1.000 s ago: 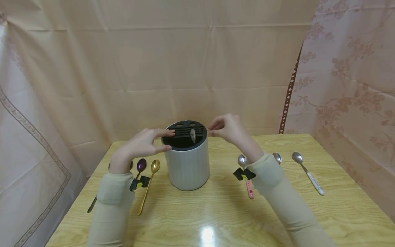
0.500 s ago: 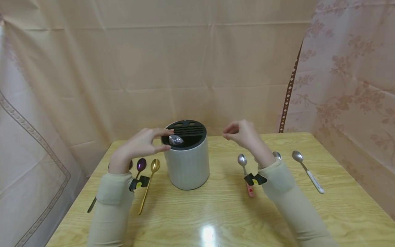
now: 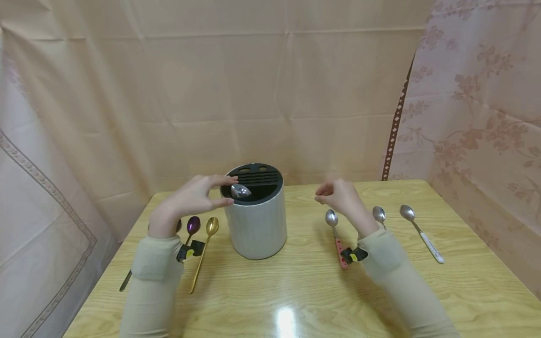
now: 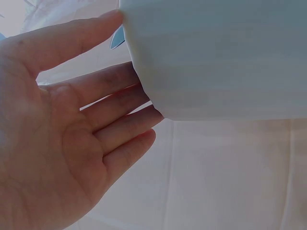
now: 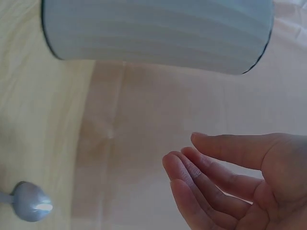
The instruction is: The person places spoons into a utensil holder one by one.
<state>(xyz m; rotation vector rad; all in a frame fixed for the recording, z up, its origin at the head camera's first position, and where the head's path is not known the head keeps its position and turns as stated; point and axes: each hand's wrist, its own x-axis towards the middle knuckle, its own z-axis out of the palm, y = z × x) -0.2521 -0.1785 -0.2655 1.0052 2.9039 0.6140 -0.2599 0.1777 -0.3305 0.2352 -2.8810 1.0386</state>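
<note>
A white cylindrical utensil holder (image 3: pixel 258 234) with a black slotted top stands upright on the table. In its front compartment a silver spoon (image 3: pixel 241 191) leans left, bowl up; its handle is hidden inside. My left hand (image 3: pixel 192 197) touches the holder's rim at the left with outstretched fingers and thumb, as the left wrist view shows. To the right of the holder, my right hand (image 3: pixel 340 197) is raised above the table, fingers loosely bent and holding nothing. A spoon with a pink handle (image 3: pixel 339 251) lies just below it, its bowl (image 5: pixel 31 201) visible in the right wrist view.
Right of the right hand lie another silver spoon (image 3: pixel 379 214), partly behind the wrist, and a white-handled spoon (image 3: pixel 428 244). Left of the holder are a gold spoon (image 3: pixel 199 263), a purple spoon (image 3: pixel 193 225) and a dark spoon (image 3: pixel 125 280) mostly behind the left arm.
My right hand has moved right and down, away from the holder. The silver spoon in the holder has tipped from upright at the right to leaning left. My left hand has stayed put.
</note>
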